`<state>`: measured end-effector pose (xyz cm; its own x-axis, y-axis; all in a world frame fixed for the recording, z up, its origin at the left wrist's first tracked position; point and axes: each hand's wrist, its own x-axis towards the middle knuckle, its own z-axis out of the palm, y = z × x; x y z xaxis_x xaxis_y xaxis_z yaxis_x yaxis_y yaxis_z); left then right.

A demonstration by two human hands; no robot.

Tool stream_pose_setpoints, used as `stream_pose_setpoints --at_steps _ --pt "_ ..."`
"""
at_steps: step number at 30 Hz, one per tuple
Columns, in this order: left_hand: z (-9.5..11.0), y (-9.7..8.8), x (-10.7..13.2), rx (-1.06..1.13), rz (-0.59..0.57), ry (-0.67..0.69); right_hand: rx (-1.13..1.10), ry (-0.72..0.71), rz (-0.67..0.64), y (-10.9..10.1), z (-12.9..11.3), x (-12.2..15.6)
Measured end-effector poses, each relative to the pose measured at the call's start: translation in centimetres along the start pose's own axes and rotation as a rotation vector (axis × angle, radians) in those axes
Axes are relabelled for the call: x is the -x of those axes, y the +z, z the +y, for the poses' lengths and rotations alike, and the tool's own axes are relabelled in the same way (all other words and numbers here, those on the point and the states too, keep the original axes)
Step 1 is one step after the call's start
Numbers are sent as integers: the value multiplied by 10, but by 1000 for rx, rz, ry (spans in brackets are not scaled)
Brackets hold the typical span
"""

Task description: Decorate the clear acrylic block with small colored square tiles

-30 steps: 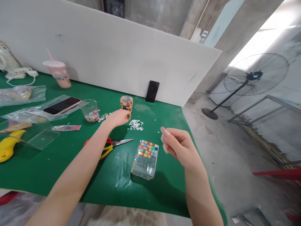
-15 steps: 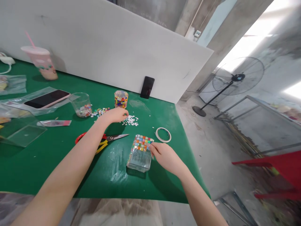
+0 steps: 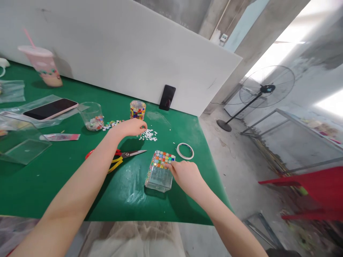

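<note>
A clear box (image 3: 159, 172) lies on the green table (image 3: 53, 185), its top partly covered with small coloured mosaic tiles. My right hand (image 3: 184, 174) rests at the box's right edge, fingertips pinched on the tiled top. My left hand (image 3: 132, 127) reaches across to a heap of small white pieces (image 3: 149, 135), its fingers curled in a pinch over them. What either pinch holds is too small to make out. A small ring of white tape (image 3: 185, 151) lies just right of the box.
Red and yellow scissors (image 3: 118, 159) lie under my left forearm. Behind stand a tiled cup (image 3: 137, 109), a clear cup of coloured tiles (image 3: 92, 116), a phone (image 3: 50, 109) on plastic bags, a pink drink (image 3: 44, 66) and a dark phone (image 3: 167, 97) leaning on the white board. The table ends at the right.
My right hand came down from the air to the tiled box and the tape ring came into view. My left hand stayed at the white pieces. The view shifted left.
</note>
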<state>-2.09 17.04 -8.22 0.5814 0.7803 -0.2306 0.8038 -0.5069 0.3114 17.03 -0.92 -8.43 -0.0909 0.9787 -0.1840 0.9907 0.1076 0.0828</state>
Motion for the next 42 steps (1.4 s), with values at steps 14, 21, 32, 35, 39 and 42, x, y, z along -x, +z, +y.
stream_pose_setpoints --at_steps 14,21,32,35,39,42 --pt "3 0 1 13 -5 15 -734 124 1 32 30 7" --pt "4 -1 3 20 -11 3 -1006 79 6 52 31 -5" --pt "4 0 3 4 -21 -12 -1113 70 53 52 28 -7" --pt "4 1 2 3 -26 -12 -1144 70 69 54 26 -10" --pt "6 4 0 6 -18 0 -1229 55 89 57 25 -11" --pt "7 3 1 22 9 6 -1295 53 97 57 31 -11"
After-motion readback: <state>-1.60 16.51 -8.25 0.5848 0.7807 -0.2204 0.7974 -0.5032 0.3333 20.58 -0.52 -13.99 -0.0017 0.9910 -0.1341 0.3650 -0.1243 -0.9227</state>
